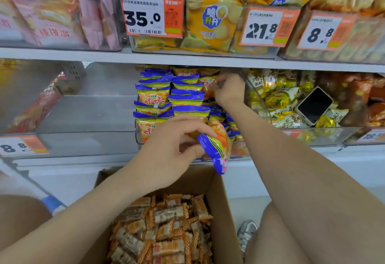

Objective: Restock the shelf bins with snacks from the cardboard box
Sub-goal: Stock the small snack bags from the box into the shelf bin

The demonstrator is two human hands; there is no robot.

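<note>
A clear shelf bin [138,138] in the middle of the lower shelf holds rows of blue-and-yellow snack packets [153,95]. My left hand [173,151] grips one such blue-and-yellow packet [217,147] in front of the bin, just above the cardboard box [218,201]. My right hand [229,90] reaches deep into the bin's right side and pinches a packet [209,88] near the back. The open box below holds several orange-and-brown wrapped snack bars [164,232].
A phone [314,105] lies on yellow-wrapped snacks in the bin to the right. The bin to the left [87,115] holds little. The upper shelf carries yellow chip bags [210,18] and price tags [151,14]. My knees flank the box.
</note>
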